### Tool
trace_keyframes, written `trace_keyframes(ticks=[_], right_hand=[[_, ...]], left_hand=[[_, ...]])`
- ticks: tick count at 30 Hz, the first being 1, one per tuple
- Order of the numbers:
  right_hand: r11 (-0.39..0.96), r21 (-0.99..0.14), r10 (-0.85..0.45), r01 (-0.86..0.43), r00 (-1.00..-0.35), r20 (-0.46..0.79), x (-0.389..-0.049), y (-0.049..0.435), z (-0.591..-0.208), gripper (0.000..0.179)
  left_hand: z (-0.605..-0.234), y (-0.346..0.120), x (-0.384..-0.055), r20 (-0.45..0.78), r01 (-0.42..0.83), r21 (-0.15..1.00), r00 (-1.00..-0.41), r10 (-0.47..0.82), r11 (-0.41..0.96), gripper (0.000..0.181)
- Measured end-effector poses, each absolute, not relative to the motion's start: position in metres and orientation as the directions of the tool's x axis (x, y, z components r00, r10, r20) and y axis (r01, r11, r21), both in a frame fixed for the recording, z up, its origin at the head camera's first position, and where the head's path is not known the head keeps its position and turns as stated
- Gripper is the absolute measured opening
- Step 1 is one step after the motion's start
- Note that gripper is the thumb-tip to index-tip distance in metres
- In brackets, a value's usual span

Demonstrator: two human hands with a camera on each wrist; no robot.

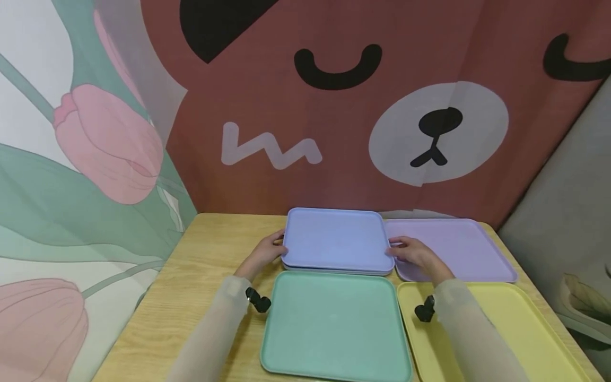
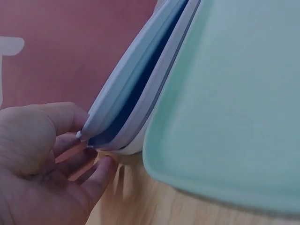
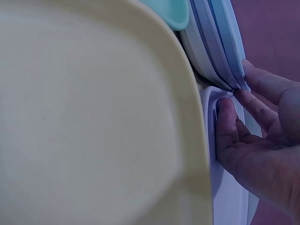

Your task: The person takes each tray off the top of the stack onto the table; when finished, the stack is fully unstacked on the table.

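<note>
An off-white left sleeve was seen at seven o'clock, a matching right sleeve at four. At the former's three-o'clock edge, a small black device was worn (a second device was set at the latter's nine o'clock).

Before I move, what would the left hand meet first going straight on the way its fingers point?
The left hand would first meet the blue tray at its left edge; fingers seem to touch it, though depth is unclear.
</note>
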State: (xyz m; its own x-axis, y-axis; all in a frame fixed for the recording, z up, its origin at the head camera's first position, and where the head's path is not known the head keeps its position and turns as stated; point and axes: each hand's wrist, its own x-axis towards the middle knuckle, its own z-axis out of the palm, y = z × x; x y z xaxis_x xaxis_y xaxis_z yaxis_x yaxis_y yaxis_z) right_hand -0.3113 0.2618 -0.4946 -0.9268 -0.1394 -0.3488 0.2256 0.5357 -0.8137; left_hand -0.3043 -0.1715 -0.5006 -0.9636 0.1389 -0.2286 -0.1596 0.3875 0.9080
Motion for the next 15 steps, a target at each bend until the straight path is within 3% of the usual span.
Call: trace_keyframes(ticks=[8,15], right_hand=[[0.534,-0.815,-0.14,0.224,-0.928,-0.346,-0.31,0.262,-0.496,0.065],[0.539,-0.807,-0.125,0.243,-0.924,-0.361,-0.312,0.263,-0.497,0.067]], left_hand=[[-0.495,-0.169,-0.302,-0.216,-0.16,0.878,-0.973,0.075,0.452,0.07],[-0.489,-0.166,-0.301,-0.218,-0.183,0.911,-0.974,0.056,0.369,0.071]])
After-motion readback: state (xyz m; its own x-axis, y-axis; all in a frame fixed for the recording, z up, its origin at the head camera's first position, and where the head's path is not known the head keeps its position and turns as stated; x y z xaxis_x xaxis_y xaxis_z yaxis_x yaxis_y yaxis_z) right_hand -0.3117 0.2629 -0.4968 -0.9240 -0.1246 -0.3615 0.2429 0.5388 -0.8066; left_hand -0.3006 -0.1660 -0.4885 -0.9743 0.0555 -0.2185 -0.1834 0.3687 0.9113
